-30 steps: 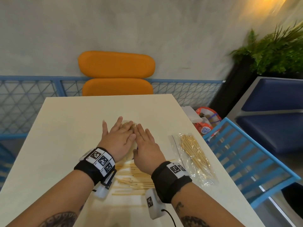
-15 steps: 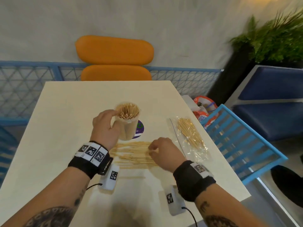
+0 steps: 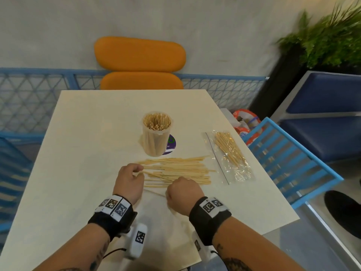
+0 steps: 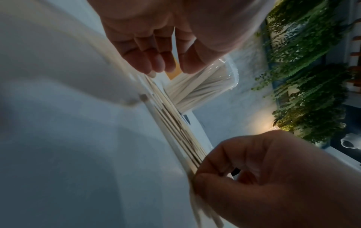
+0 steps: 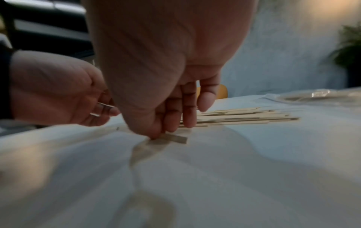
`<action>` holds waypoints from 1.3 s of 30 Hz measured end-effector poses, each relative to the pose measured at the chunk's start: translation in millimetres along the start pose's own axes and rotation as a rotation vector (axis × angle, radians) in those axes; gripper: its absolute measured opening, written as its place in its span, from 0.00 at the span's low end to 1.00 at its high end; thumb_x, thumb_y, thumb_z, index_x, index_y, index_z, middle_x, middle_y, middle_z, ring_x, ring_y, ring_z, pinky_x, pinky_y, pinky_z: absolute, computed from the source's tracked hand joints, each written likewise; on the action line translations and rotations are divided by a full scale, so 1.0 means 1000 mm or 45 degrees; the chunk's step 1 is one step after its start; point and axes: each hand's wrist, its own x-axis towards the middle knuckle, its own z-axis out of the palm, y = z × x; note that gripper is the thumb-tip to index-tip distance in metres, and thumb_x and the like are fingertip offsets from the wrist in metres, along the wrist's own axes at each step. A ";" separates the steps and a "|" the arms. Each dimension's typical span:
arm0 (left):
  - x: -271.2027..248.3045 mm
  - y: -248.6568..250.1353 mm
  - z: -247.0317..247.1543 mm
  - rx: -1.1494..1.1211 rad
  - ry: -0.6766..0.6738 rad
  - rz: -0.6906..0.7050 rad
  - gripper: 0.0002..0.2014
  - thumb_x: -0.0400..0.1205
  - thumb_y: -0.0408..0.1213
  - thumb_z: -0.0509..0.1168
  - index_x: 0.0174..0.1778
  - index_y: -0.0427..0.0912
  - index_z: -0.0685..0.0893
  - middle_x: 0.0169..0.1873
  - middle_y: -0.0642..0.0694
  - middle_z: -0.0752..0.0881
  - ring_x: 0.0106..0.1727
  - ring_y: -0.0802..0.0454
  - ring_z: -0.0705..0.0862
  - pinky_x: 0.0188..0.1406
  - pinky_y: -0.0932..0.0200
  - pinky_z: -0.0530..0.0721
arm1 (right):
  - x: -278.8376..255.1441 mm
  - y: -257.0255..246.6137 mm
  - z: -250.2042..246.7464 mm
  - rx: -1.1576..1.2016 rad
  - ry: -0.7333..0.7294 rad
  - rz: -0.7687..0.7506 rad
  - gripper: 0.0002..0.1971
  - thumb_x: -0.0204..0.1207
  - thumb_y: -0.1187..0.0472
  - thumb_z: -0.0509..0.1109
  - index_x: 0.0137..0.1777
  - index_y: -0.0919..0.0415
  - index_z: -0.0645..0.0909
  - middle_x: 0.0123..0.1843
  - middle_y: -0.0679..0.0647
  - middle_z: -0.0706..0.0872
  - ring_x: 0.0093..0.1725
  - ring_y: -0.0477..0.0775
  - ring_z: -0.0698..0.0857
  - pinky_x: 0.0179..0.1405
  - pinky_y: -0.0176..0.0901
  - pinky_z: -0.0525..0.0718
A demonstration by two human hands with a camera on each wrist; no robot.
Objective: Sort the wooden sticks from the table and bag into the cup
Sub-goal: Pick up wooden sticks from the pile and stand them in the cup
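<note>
Since half a second ago, my left hand [image 3: 128, 180] has let go of the tall see-through plastic cup [image 3: 156, 136] and come down to the loose flat wooden sticks [image 3: 175, 170], and my right hand [image 3: 182, 195] has slid back toward me.

I am sitting at a cream square table [image 3: 78, 153]. Its left half and far side are lying bare, with lots of room. The cup, full of sticks standing up, is sitting on a purple round sticker [image 3: 171, 144] just past the pile. A clear plastic bag [image 3: 229, 157] with thinner sticks inside is lying near the right edge, apart from the pile. Beyond that edge a blue slatted chair [image 3: 289, 165] is standing close. An orange padded chair [image 3: 139, 62] is waiting behind the far edge.

Both my wrists are hanging low over the table, knuckles up. My left fingers [image 4: 156, 61] are curling down, tips close together, touching the left ends of the pile; the left wrist view is showing nothing gripped there. My right fingers [image 5: 175, 111] are bunching tight and pinching one flat stick [image 5: 175, 138] against the table at the pile's near edge.
</note>
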 end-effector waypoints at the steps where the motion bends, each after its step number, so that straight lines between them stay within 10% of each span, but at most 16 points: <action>1: -0.002 -0.002 0.001 0.000 -0.005 -0.003 0.09 0.82 0.30 0.64 0.53 0.49 0.82 0.56 0.47 0.78 0.56 0.44 0.81 0.67 0.50 0.76 | -0.001 0.002 -0.001 0.007 -0.033 0.000 0.09 0.77 0.57 0.65 0.36 0.58 0.79 0.38 0.54 0.78 0.42 0.57 0.77 0.40 0.48 0.79; 15: -0.015 0.036 0.054 -0.652 -0.382 -0.214 0.14 0.91 0.41 0.56 0.49 0.38 0.83 0.37 0.43 0.90 0.38 0.48 0.88 0.44 0.51 0.88 | -0.003 0.036 -0.011 0.697 0.254 0.173 0.11 0.77 0.56 0.66 0.39 0.60 0.84 0.34 0.51 0.82 0.35 0.53 0.80 0.39 0.51 0.84; 22: -0.002 0.035 0.050 -0.792 -0.127 -0.309 0.14 0.92 0.34 0.53 0.46 0.37 0.81 0.36 0.38 0.84 0.37 0.41 0.85 0.42 0.49 0.88 | 0.019 0.070 -0.007 0.251 0.091 0.219 0.18 0.79 0.47 0.70 0.67 0.49 0.83 0.60 0.50 0.81 0.64 0.55 0.75 0.59 0.52 0.80; 27: -0.005 0.032 0.043 -0.812 -0.108 -0.313 0.14 0.92 0.34 0.52 0.47 0.36 0.81 0.35 0.38 0.82 0.36 0.42 0.83 0.46 0.44 0.88 | 0.026 0.070 -0.004 0.083 0.088 0.157 0.12 0.84 0.52 0.64 0.57 0.53 0.88 0.47 0.50 0.74 0.59 0.58 0.77 0.47 0.47 0.73; 33: -0.003 0.033 0.031 -0.825 -0.087 -0.316 0.14 0.92 0.34 0.52 0.48 0.34 0.81 0.35 0.38 0.82 0.34 0.43 0.82 0.34 0.53 0.85 | 0.025 0.079 -0.015 0.097 0.083 0.231 0.14 0.85 0.54 0.61 0.61 0.52 0.88 0.56 0.54 0.83 0.58 0.58 0.80 0.55 0.47 0.78; 39: -0.004 0.046 0.039 -0.819 -0.158 -0.281 0.14 0.92 0.33 0.53 0.48 0.33 0.81 0.34 0.38 0.82 0.34 0.42 0.81 0.45 0.41 0.87 | 0.020 0.094 -0.033 0.248 0.042 0.404 0.13 0.81 0.60 0.62 0.53 0.46 0.88 0.53 0.55 0.84 0.52 0.57 0.84 0.47 0.42 0.78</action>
